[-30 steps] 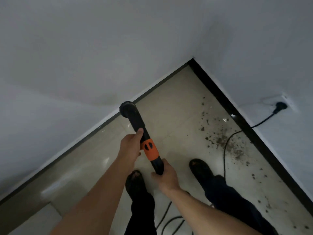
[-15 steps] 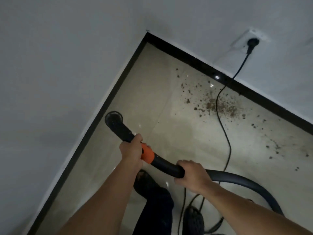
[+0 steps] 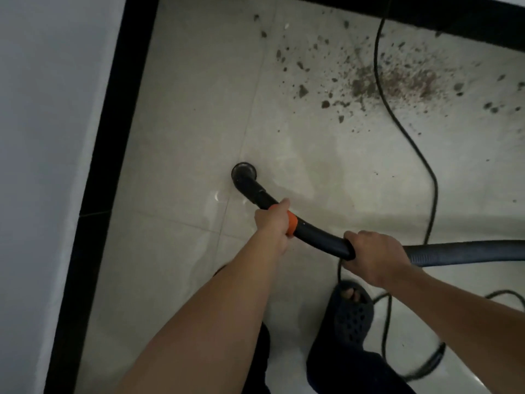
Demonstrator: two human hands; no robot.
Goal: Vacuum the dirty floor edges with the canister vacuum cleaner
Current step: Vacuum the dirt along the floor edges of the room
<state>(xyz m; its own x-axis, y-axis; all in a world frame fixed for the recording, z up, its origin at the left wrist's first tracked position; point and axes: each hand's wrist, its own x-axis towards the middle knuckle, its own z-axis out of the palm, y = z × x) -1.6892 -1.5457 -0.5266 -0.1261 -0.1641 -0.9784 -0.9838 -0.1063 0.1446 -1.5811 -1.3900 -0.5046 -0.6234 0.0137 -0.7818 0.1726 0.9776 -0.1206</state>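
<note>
A black vacuum wand (image 3: 318, 234) with an orange collar (image 3: 292, 223) ends in a round nozzle (image 3: 244, 171) that sits over the beige floor tiles. My left hand (image 3: 272, 223) grips the wand at the orange collar. My right hand (image 3: 372, 251) grips it farther back, where the ribbed hose (image 3: 466, 253) begins and runs off to the right. A patch of brown dirt and crumbs (image 3: 392, 81) lies at the upper right, near the far skirting. The canister itself is out of view.
Black skirting (image 3: 113, 137) runs along the white wall at the left and across the top. A black power cord (image 3: 403, 129) crosses the dirt and loops past my dark perforated shoe (image 3: 352, 317) at the bottom right.
The view has swung down and closer to the floor. The nozzle has come away from the left skirting toward the middle of the tiles. Both hands keep their grip.
</note>
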